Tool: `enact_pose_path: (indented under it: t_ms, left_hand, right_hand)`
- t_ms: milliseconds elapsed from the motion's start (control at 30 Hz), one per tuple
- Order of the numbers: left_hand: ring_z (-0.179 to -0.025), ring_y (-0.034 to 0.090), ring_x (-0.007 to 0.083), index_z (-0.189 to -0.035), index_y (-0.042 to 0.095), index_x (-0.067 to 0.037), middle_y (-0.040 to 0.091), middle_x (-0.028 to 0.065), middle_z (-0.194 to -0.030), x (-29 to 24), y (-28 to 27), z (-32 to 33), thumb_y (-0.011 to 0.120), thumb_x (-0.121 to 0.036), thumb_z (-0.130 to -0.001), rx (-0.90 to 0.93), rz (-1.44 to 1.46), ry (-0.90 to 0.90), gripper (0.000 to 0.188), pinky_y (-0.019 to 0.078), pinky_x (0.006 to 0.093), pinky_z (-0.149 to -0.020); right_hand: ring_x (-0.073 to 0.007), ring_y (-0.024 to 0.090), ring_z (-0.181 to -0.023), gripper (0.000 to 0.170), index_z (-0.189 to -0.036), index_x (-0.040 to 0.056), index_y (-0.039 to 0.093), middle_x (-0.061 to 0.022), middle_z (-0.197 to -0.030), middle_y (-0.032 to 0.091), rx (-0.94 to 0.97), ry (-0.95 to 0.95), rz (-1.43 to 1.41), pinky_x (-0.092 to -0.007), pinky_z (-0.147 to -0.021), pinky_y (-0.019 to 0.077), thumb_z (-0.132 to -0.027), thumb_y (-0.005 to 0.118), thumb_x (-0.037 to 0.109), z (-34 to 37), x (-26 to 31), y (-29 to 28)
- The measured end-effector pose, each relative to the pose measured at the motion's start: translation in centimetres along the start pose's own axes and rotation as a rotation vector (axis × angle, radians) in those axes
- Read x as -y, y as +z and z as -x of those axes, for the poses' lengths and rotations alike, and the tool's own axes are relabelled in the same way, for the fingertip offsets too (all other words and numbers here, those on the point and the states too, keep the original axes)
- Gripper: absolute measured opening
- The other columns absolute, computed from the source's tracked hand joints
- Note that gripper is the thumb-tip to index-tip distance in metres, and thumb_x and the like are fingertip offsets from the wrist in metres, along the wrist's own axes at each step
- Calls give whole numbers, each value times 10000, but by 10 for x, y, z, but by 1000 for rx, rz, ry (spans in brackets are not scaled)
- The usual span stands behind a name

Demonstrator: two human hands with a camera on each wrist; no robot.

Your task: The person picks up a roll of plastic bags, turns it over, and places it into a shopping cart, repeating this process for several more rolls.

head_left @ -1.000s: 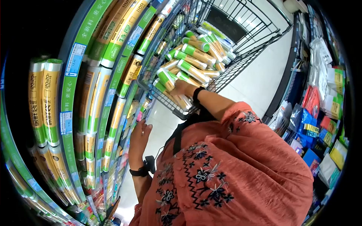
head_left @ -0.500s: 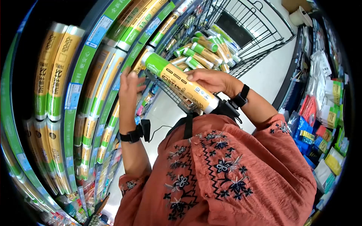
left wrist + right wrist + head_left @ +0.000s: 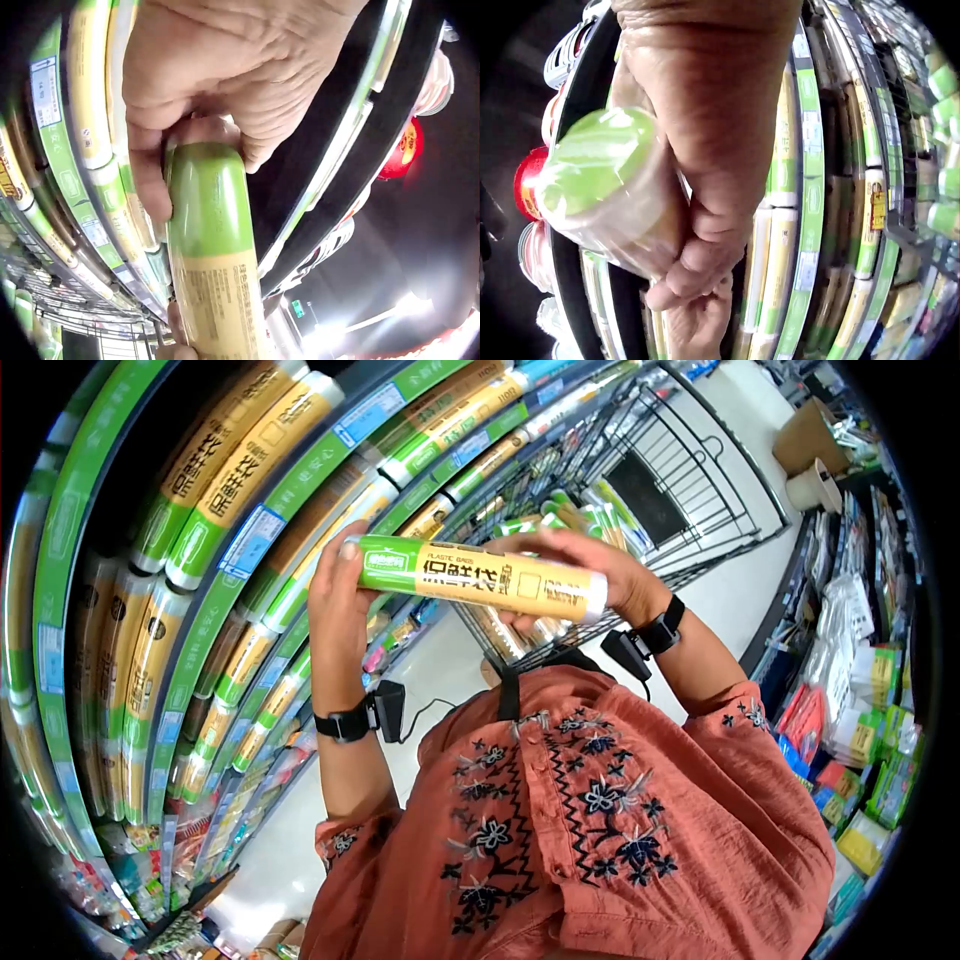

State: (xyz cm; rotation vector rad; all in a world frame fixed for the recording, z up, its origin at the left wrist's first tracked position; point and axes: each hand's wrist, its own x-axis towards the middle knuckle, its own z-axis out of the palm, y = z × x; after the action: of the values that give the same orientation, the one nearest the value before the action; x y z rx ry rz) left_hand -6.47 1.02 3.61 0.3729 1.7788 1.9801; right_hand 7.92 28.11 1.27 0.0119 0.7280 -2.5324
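Both hands hold a roll of plastic bags [image 3: 485, 578] in front of the chest, tan with a green band and clear wrap. It lies nearly level across the head view, its printed label facing up. My left hand [image 3: 338, 595] grips the green end; the left wrist view shows thumb and fingers [image 3: 154, 180] around that tip. Around the other end curls my right hand [image 3: 620, 565], with fingertips showing under the roll. In the right wrist view that end's round green face [image 3: 600, 161] points toward the camera, beside the right hand [image 3: 712, 127].
To the left rise shelves with green label strips [image 3: 225, 575] and more upright rolls [image 3: 250, 470]. Beyond the hands stands a black wire shopping cart [image 3: 735, 552] with several similar rolls [image 3: 555, 515] in it. Another shelf with packaged goods [image 3: 840, 650] runs along the right.
My right hand has lifted the roll out of the cart and up before the chest. The left hand has come up and taken its green end; the roll has turned more level.
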Motion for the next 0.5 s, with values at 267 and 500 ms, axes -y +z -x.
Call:
enact_pose_path:
  t_ms: [267,500]
  left_hand:
    - [-1008,685,259,-1315,523,60,642,170,-1138,-9,-32,30,508,-396,-1064,-240,29,74,520,605,398,-842]
    - [-1060,677,285,-1386,468,95,635,206,-1183,-24,-39,47,449,-347,-1081,-258,62,110,537,595,402,-876]
  right_hand:
    - [-412,628,-1195,633,-1487,-58,345,-271,-1381,539,-191,-234,411,-451,-1003,573,-1019,576,300,-9,34,0]
    - [-422,670,-1117,528,-1435,-110,355,-303,-1335,558,-169,-310,416,-429,-987,585,-1043,525,200,-28,40,14]
